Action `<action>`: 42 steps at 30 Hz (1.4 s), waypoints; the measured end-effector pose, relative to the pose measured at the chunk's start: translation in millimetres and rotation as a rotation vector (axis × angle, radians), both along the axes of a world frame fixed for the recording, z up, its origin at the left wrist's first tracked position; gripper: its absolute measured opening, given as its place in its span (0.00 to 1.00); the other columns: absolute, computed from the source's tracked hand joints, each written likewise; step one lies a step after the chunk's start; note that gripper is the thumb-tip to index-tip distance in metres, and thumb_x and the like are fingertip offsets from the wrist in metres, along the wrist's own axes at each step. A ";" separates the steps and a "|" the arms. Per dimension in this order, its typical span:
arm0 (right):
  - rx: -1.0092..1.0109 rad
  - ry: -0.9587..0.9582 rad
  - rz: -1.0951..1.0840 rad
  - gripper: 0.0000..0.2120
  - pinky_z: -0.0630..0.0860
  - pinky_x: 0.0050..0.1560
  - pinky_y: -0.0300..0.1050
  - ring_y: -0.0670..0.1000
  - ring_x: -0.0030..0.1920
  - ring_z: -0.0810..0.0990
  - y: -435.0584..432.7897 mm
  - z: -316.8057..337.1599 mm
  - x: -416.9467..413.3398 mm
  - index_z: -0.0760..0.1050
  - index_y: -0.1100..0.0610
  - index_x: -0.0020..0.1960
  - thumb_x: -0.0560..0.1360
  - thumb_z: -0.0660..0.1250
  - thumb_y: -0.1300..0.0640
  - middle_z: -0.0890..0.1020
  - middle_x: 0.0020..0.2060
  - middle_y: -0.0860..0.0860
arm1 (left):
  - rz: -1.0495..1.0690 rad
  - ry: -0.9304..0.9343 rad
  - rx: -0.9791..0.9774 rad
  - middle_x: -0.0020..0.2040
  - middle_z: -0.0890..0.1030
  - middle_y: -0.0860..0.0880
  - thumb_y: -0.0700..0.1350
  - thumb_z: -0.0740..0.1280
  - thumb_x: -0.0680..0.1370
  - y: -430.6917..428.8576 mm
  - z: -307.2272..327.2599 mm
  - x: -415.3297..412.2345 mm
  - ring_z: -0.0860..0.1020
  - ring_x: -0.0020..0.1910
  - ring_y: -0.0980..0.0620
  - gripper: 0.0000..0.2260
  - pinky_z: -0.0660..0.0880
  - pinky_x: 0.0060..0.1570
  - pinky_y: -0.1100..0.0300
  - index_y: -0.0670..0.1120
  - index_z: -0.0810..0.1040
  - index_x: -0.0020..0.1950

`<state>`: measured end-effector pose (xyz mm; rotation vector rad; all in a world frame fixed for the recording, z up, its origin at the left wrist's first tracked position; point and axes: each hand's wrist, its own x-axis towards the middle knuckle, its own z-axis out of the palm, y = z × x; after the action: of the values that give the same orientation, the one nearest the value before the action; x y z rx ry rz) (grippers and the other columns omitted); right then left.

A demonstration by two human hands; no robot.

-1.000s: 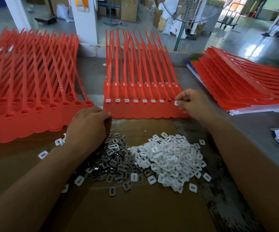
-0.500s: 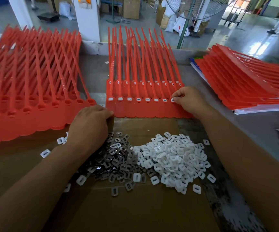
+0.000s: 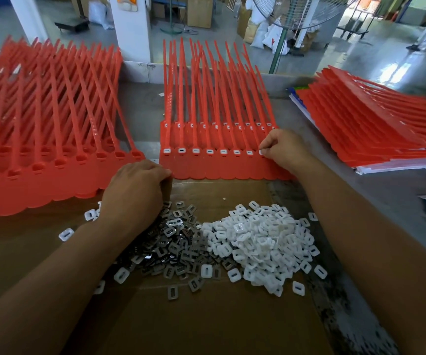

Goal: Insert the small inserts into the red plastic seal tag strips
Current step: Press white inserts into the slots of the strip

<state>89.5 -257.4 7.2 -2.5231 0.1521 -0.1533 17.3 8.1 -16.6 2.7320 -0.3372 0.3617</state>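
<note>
on the near cardboard sheet (image 3: 206,324) lie two heaps side by side, grey metal clips (image 3: 178,244) on the left and white inserts (image 3: 263,242) on the right, touching in the middle. the left hand (image 3: 135,190) rests at the far edge of the metal heap, knuckles up, fingers curled under; i cannot tell whether it has anything in them. just beyond, a sheet of red seal strips (image 3: 206,167) lies on the counter (image 3: 398,185), white pieces seated in its row of sockets. the right hand (image 3: 284,148) pinches one insert (image 3: 261,151) between thumb and fingertip at the rightmost socket. a left stack (image 3: 40,139) and a right stack (image 3: 373,129) of red strips flank it. a floor fan (image 3: 296,11) stands beyond.
</note>
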 end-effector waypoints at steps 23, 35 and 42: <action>0.010 -0.021 -0.106 0.13 0.65 0.43 0.40 0.47 0.42 0.72 -1.2 -8.4 3.1 0.69 0.50 0.34 0.71 0.69 0.62 0.71 0.33 0.44 | -0.012 0.000 -0.010 0.59 0.78 0.43 0.33 0.60 0.74 -0.9 0.6 -1.6 0.73 0.58 0.42 0.16 0.67 0.60 0.50 0.42 0.78 0.59; 0.135 -0.093 0.055 0.05 0.68 0.42 0.34 0.44 0.43 0.74 -0.1 7.9 -34.2 0.76 0.59 0.48 0.73 0.67 0.63 0.77 0.42 0.49 | -0.011 -0.015 -0.014 0.58 0.78 0.43 0.33 0.60 0.73 -0.6 -1.0 1.2 0.74 0.57 0.42 0.16 0.68 0.59 0.49 0.42 0.78 0.58; -0.052 0.195 0.310 0.06 0.74 0.41 0.38 0.42 0.35 0.77 15.8 30.7 -77.2 0.76 0.50 0.37 0.71 0.70 0.56 0.79 0.33 0.45 | -0.009 -0.024 -0.013 0.57 0.79 0.43 0.33 0.60 0.73 -0.8 -0.4 1.7 0.74 0.57 0.42 0.16 0.68 0.59 0.50 0.42 0.78 0.58</action>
<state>12.3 -241.7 37.8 -2.5729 -0.1681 0.2151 19.0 7.3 -17.0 2.7148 -0.3516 0.3932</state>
